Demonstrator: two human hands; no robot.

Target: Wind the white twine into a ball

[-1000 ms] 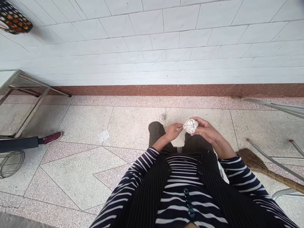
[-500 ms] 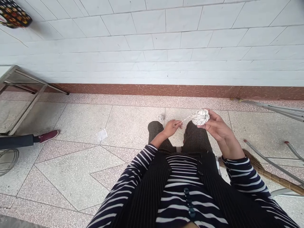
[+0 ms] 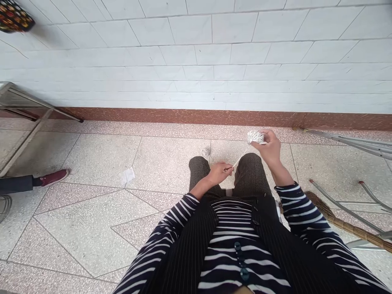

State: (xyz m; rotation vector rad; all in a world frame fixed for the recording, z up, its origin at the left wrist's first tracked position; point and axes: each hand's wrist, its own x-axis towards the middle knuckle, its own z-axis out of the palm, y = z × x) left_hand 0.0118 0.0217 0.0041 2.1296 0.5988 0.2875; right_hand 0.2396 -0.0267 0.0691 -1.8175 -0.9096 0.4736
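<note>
My right hand (image 3: 271, 149) grips a ball of white cord (image 3: 255, 137) with dark flecks, held out beyond my right knee. A taut strand of cord (image 3: 241, 156) runs from the ball down to my left hand (image 3: 220, 173), whose fingers are closed around it above the gap between my knees. On the floor just past my left knee lies a small round bundle of pale cord (image 3: 205, 152), with a thin end trailing to its right.
A white paper (image 3: 127, 175) lies on the floor to the left, near another person's shoe (image 3: 55, 177). A metal-legged table (image 3: 27, 139) stands at far left. On my right are a straw broom (image 3: 346, 225) and metal chair legs (image 3: 337, 200). Ahead rises a tiled wall (image 3: 183, 53).
My right hand has lifted the ball forward and turned it, so its side now faces differently. The strand to my left hand has lengthened and slants more steeply. My left hand is slightly lower.
</note>
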